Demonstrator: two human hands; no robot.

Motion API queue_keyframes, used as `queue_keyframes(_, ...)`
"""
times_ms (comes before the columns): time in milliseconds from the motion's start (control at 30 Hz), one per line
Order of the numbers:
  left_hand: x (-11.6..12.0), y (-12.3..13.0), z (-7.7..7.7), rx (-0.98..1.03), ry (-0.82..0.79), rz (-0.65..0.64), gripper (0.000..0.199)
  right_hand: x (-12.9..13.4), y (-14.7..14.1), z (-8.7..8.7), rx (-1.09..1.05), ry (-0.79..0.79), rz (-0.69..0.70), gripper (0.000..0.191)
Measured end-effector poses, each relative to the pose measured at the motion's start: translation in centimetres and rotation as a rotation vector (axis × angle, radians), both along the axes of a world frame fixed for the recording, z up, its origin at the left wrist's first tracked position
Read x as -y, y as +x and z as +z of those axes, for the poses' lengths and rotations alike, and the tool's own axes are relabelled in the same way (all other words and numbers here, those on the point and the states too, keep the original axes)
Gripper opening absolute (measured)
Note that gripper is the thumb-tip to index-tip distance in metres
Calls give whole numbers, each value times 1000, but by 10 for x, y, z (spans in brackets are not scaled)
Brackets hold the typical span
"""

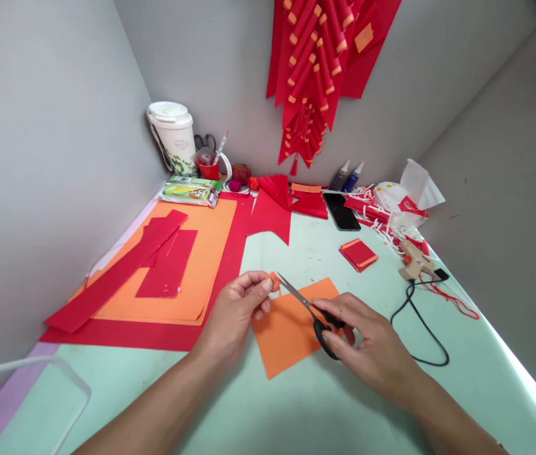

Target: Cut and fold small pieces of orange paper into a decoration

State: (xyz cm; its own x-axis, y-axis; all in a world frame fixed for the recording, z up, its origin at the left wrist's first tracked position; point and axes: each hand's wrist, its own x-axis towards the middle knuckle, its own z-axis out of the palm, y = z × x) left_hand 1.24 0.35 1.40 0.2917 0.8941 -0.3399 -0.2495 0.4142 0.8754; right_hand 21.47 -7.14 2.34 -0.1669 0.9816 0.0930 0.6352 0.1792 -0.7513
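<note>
Scissors (313, 311) in right hand (367, 344) cut paper scrap (275, 281) pinched by left fingers (261, 287).

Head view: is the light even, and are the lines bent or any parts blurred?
Head view: bright glare runs along the table's right edge; wall lines splay out like a wide lens; the left hand, right hand and scissors are sharp, with soft shadow under the forearms.

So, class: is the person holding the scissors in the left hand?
No, the black-handled scissors are in the right hand, while the left hand pinches a small orange paper piece.
</note>
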Motion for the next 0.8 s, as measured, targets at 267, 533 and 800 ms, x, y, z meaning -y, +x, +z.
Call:
queue_keyframes(267, 1, 2, 0, -47, 0, 7, 16, 0, -1, 2, 8, 1, 7, 40)
queue_keyframes(533, 1, 1, -1, -91, 25, -19, 18, -1, 1, -3, -13, -1, 12, 40)
queue_keyframes(800, 1, 1, -2, -103, 26, -26, 19, 0, 1, -3, 5, 2, 6, 40)
